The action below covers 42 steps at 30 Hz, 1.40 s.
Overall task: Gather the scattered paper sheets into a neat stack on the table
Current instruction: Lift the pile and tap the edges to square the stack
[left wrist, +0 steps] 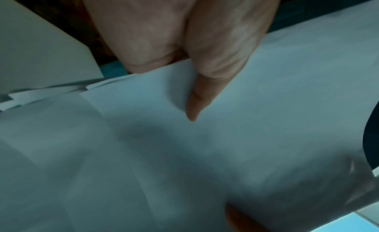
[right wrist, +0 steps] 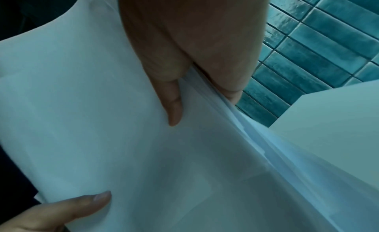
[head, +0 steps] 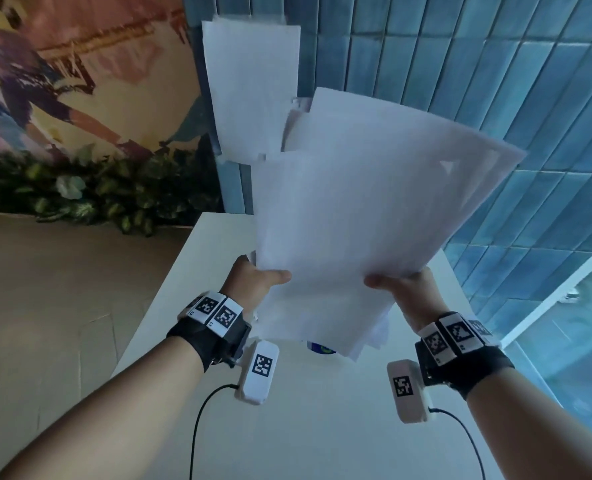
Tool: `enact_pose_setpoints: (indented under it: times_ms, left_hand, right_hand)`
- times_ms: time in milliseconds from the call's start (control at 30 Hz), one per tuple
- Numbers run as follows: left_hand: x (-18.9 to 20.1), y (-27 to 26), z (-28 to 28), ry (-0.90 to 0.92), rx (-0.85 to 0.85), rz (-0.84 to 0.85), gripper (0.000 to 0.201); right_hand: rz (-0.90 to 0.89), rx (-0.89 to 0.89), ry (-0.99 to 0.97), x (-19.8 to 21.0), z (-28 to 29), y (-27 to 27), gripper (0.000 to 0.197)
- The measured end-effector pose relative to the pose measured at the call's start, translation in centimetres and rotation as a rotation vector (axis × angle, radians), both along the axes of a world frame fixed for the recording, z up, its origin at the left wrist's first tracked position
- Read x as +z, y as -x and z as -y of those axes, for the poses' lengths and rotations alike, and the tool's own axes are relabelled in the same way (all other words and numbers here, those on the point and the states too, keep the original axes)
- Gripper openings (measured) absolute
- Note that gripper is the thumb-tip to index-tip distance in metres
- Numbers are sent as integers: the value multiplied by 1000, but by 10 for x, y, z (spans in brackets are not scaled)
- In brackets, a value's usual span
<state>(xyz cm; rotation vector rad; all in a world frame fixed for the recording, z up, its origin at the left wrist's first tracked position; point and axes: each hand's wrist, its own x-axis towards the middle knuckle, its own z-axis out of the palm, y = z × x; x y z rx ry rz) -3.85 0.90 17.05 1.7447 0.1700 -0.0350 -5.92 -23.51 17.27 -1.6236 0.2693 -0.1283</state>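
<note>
I hold a loose bundle of white paper sheets (head: 350,209) tilted up above the white table (head: 322,420). The sheets are fanned and uneven, and one sheet (head: 253,88) sticks out far beyond the rest. My left hand (head: 273,275) pinches the bundle's left edge, thumb on top and fingers hidden behind. My right hand (head: 381,282) pinches the right edge the same way. The left wrist view shows the left thumb (left wrist: 197,97) pressed on the paper (left wrist: 205,154). In the right wrist view the right thumb (right wrist: 174,102) lies on the layered sheets (right wrist: 92,113).
A blue tiled wall (head: 495,81) rises behind and to the right of the table. Leafy plants (head: 97,192) line the back left below a mural. Brown floor (head: 45,306) lies left of the table. A small blue-green mark (head: 322,348) peeks from under the bundle.
</note>
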Motion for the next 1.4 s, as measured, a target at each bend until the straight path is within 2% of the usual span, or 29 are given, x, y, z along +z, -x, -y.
enact_pose_setpoints:
  times_ms: [67, 167, 300, 533, 800, 933, 1066, 1200, 1400]
  left_hand:
    - [-5, 6, 1, 27, -7, -6, 30]
    - [-11, 14, 2, 82, 7, -7, 37]
    - [-16, 19, 0, 133, 32, -18, 34]
    - [-17, 21, -1, 52, -5, 37, 22]
    - [-22, 23, -1, 57, 7, 74, 24]
    - [-21, 23, -3, 110, 19, 95, 34]
    - [-24, 24, -7, 91, 25, 138, 62]
    - [-30, 24, -8, 70, 68, 128, 72]
    - [-42, 28, -7, 137, 111, 86, 69]
  right_hand:
    - [5, -14, -7, -4, -1, 3, 34]
    - [21, -13, 23, -10, -3, 7, 28]
    - [41, 18, 82, -11, -5, 12, 26]
    - [65, 54, 142, -8, -10, 11, 26]
    - [102, 80, 102, -14, -8, 11, 28]
    - [100, 71, 47, -21, -4, 9, 49]
    - [119, 37, 42, -31, 1, 9, 82]
    - [117, 47, 26, -37, 2, 10, 85]
    - [78, 73, -1, -48, 4, 8, 86]
